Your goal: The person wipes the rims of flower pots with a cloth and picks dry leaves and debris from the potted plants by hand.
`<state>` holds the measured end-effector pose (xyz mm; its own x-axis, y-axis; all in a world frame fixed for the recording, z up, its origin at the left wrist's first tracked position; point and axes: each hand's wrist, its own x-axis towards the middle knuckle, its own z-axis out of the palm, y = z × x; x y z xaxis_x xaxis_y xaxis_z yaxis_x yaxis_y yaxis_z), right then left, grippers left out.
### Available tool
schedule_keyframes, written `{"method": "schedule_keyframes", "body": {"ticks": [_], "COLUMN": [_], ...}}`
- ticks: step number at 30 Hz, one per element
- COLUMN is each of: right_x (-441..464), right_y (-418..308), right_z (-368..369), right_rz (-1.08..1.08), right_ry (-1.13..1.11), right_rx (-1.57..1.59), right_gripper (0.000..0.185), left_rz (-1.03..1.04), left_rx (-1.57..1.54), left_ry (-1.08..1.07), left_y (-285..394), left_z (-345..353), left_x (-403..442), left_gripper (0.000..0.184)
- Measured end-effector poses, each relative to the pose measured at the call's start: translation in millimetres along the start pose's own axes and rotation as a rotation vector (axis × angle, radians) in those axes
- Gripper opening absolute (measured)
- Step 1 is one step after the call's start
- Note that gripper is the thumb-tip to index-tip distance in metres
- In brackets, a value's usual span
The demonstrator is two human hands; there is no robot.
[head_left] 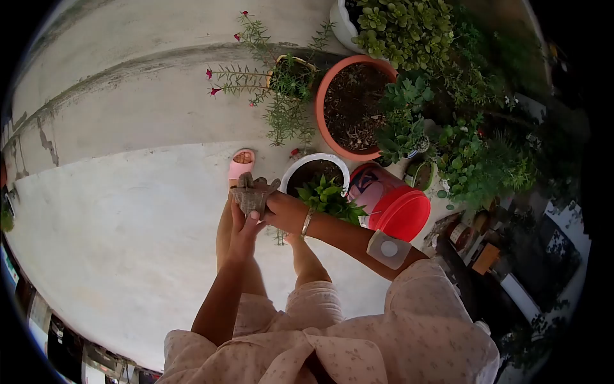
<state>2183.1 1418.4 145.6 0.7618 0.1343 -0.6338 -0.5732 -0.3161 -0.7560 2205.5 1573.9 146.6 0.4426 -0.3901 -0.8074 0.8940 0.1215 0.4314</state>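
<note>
A crumpled grey-brown glove [254, 194], with finger-like ends sticking up, is between my two hands in front of my legs. My left hand [245, 225] grips its lower edge, with the thumb laid over the front. From the right, my right hand [281, 210] reaches in and holds the glove's right side, its fingertips partly hidden behind the fabric. Just right of the hands stands a white-rimmed pot [286, 174] with a leafy green plant [327, 195], partly below my right forearm.
A large terracotta pot [322, 118] of dark soil stands beyond the white-rimmed one. A red bucket [409, 214] lies near my right forearm. Flowering plants [291, 83] grow at the top, and dense greenery [476, 153] fills the right. A pink slipper [240, 168] shows on one foot.
</note>
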Motion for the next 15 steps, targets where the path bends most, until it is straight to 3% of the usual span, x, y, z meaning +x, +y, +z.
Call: {"method": "schedule_keyframes", "body": {"ticks": [1,2,5,6,8,11,15], "right_x": [-4.8,-8.4,-5.9,-2.2,10.9,39.0,84.7], "right_y": [-4.7,0.0,17.5,38.3,68.1,114.6,139.5], "right_z": [6.5,19.8,-12.1,-19.1,-56.4,-112.1,-168.1], "right_rz": [-0.063,-0.165,-0.127,-0.117,0.116,0.101,0.191], "right_ry": [-0.043,0.121,0.170,0.353,0.619,1.047,1.287], "right_rx": [0.025,0.128,0.071,0.206,0.594,0.671,0.771], "right_gripper": [0.043,0.034,0.025,0.025,0.024,0.028,0.032], "left_rz": [-0.012,0.013,0.026,0.008,-0.024,-0.036,-0.083], "left_rx": [-0.003,-0.092,-0.197,-0.173,-0.129,-0.074,-0.056], "left_ry": [-0.013,-0.010,0.018,0.048,0.109,0.087,0.097], "left_y": [-4.3,-13.3,-27.6,-27.4,-26.9,-37.1,-55.5], "left_z": [0.2,-4.9,-18.3,-17.7,-13.8,-18.6,-33.9], "left_x": [5.4,13.5,29.1,31.1,32.3,27.5,15.1], "left_gripper": [0.051,0.047,0.032,0.028,0.023,0.023,0.025]}}
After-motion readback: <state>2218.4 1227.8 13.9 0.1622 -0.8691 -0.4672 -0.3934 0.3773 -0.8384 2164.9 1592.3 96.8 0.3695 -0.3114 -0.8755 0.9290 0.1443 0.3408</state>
